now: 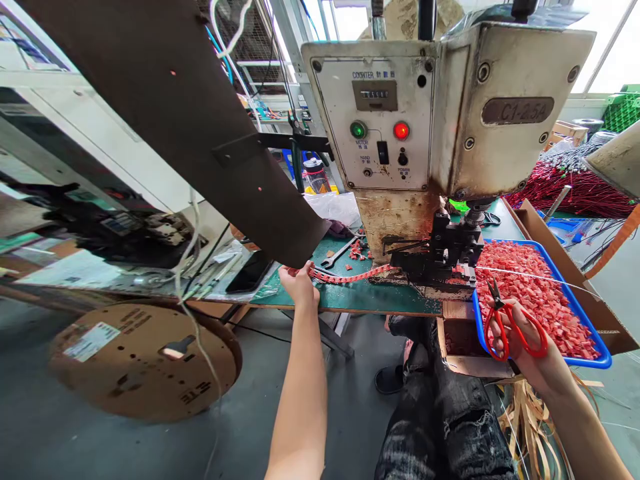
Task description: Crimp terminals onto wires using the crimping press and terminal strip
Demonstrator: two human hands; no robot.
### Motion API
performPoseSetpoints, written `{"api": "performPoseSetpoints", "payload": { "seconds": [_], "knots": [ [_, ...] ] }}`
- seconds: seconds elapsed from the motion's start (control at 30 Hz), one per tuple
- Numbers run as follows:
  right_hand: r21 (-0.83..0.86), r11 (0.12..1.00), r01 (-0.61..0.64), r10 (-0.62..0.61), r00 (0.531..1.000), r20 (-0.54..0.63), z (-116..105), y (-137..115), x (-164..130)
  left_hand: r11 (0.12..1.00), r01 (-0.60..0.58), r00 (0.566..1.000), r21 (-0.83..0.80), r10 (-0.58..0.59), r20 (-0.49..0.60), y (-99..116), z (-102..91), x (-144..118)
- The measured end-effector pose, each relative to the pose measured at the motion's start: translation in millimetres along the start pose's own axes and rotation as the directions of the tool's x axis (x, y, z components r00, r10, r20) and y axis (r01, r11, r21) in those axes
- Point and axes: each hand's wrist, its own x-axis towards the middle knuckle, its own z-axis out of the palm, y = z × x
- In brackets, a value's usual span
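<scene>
My left hand (300, 287) is closed at the lower end of a dark curved sheet, its fingers on a red strip with pale marks (350, 275). From there the strip runs right into the black press head (445, 257) of a worn machine. My right hand (537, 367) grips scissors with red handles (534, 337), their dark blades pointing up and nearly together. Behind the scissors is a blue tray (604, 360) heaped with small red pieces (530, 280). A thin white strand (520, 271) stretches from the press head across the heap.
The dark sheet (200, 120) slopes down from the upper left. A cardboard reel (145, 360) hangs below the green bench (400, 300). On the bench lie a wrench (343, 252) and a black phone (249, 272). An open carton (480, 365) stands below the press; tan strips (535, 427) hang at lower right.
</scene>
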Motion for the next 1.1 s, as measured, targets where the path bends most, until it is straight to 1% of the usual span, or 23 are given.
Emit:
{"api": "performPoseSetpoints", "payload": {
  "seconds": [0.23, 0.33, 0.5, 0.63, 0.7, 0.77, 0.93, 1.1],
  "knots": [
    [0.007, 1.000, -0.025, 0.025, 1.000, -0.002, 2, 0, 7, 1.000, -0.001, 1.000, 0.021, 0.001, 0.006, 0, -0.8, -1],
    [0.023, 1.000, -0.013, 0.013, 1.000, 0.000, 2, -3, 8, 1.000, -0.005, 1.000, 0.021, 0.005, 0.004, 2, -0.9, -3],
    [0.056, 0.998, 0.011, -0.007, 0.998, -0.066, -1, -8, 5, 1.000, -0.010, 1.000, -0.009, 0.010, 0.006, 5, 0.2, -5],
    [-0.001, 0.999, 0.032, -0.032, 0.998, -0.058, -1, -8, 3, 1.000, -0.015, 1.000, -0.019, 0.015, 0.016, 7, 1.6, -7],
    [-0.034, 0.998, 0.046, -0.048, 0.997, -0.053, 0, -8, 4, 1.000, -0.027, 0.999, 0.000, 0.027, 0.029, 7, 1.8, -8],
    [-0.034, 0.998, 0.047, -0.049, 0.997, -0.061, 1, -6, 6, 0.999, -0.042, 0.998, 0.025, 0.041, 0.046, 7, 1.7, -9],
    [-0.009, 0.999, 0.036, -0.037, 0.996, -0.079, -3, -2, 17, 0.995, -0.084, 0.993, 0.063, 0.078, 0.092, 5, 1.4, -10],
    [-0.050, 0.999, -0.008, 0.005, 0.999, -0.054, -4, -6, 42, 0.992, -0.092, 0.990, 0.081, 0.083, 0.110, 3, 2.0, -11]
  ]
}}
